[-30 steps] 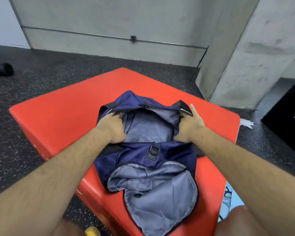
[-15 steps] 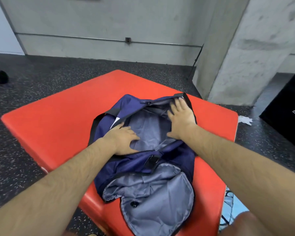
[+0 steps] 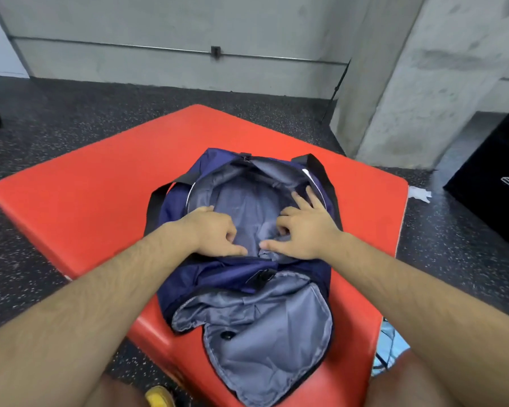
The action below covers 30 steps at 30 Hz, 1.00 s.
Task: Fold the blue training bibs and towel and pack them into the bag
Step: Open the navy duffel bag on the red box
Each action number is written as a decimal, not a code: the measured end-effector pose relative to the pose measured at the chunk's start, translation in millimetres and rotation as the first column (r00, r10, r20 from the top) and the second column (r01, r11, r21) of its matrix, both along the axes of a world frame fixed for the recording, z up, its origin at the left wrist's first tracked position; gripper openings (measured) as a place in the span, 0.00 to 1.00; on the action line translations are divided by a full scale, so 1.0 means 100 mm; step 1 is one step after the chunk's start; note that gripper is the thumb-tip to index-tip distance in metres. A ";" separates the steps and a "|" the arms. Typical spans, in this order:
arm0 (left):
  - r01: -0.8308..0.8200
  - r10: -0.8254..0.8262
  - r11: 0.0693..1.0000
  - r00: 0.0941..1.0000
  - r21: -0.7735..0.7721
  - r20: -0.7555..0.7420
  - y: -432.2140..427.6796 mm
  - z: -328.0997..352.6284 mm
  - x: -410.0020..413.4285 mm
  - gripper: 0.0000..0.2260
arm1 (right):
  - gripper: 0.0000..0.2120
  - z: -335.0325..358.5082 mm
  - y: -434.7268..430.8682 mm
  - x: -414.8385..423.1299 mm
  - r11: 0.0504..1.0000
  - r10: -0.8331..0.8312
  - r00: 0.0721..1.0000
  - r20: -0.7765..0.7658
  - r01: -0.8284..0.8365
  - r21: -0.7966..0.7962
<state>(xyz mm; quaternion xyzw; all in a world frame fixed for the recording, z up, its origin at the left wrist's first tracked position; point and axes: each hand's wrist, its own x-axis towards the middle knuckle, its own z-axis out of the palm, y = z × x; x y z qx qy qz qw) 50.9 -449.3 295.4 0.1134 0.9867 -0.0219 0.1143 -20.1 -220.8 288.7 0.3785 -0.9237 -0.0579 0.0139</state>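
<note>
Concrete gym corner, red pad (image 3: pixel 100 186). Bag (image 3: pixel 232 277) sits mid-pad, mouth open, flap toward 6 o'clock. Left hand (image 3: pixel 215 230) curls into the lining, can't tell if it's pinching. Right hand (image 3: pixel 306 230) presses down, fingers spread. Looks like bag prep; next it needs the bibs, none in sight.

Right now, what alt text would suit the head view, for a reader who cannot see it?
A left hand and right hand rest on the grey lining inside an open navy bag, which lies on a red mat. Dark floor surrounds it.
</note>
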 end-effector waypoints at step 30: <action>0.083 -0.086 0.996 0.970 0.023 0.226 0.22 -0.08 0.64 0.48 | 0.35 -0.15 -0.02 0.77 0.911 -0.245 0.956 0.161 0.171 0.375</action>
